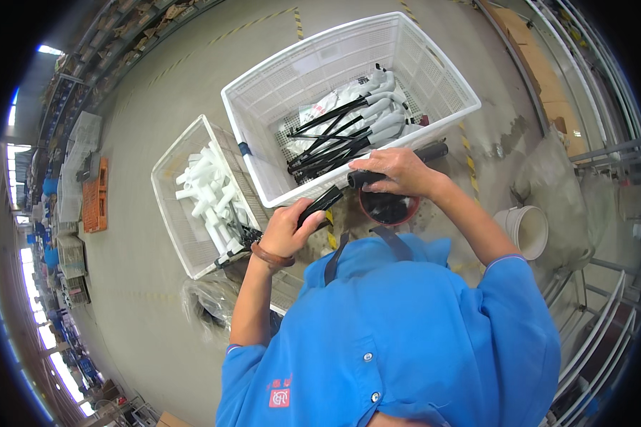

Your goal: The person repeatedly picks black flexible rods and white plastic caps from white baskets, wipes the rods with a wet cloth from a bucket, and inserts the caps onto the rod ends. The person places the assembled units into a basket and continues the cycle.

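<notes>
My left hand (pixel 286 226) is closed round a glossy black tube (pixel 325 202), whose end points up and to the right. My right hand (pixel 395 171) wraps over a dark, matte sleeve-like tube (pixel 432 151) that sticks out on both sides of the fingers. The facing ends of the two tubes are close together; whether they touch, I cannot tell. Just beyond both hands stands a large white plastic crate (pixel 246 167). Inside it lie several black bars (pixel 329 153) with grey grips at one end. Below my right hand sits a round red-rimmed basin (pixel 389 209) with dark contents.
Left of the large crate, a second white crate (pixel 165 186) holds many white tube fittings (pixel 210 186). A white bucket (pixel 528 231) stands at right, near clear plastic sheeting (pixel 566 192). An orange pallet (pixel 95 196) and stacked crates are farther left; metal racks line the right side.
</notes>
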Demonstrator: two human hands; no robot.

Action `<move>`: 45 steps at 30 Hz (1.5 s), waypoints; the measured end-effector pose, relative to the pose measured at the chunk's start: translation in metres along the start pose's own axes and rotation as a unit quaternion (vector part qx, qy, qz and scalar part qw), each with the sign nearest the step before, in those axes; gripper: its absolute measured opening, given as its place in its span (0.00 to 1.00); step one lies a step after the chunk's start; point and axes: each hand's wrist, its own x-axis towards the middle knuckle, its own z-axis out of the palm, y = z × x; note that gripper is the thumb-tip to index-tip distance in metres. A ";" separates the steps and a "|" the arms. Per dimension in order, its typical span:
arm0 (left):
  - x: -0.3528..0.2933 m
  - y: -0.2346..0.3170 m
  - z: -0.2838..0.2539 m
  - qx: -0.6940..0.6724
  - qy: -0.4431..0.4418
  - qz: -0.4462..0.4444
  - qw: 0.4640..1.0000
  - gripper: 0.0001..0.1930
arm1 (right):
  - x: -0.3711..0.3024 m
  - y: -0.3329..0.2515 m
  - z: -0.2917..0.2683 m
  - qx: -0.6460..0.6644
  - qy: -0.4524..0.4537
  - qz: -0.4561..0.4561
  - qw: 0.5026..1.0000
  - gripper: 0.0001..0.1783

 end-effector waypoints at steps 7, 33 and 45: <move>0.006 -0.003 0.021 0.050 0.057 0.069 0.995 0.17 | 0.009 -0.009 0.009 0.121 -0.080 -0.005 0.989 0.27; 0.001 0.000 0.058 0.137 -0.051 0.122 0.982 0.22 | 0.000 -0.075 0.006 -0.081 -0.277 0.010 0.957 0.16; -0.005 -0.006 0.016 -0.086 -0.046 0.222 0.970 0.33 | 0.010 -0.074 -0.102 -0.035 -0.102 0.126 0.986 0.10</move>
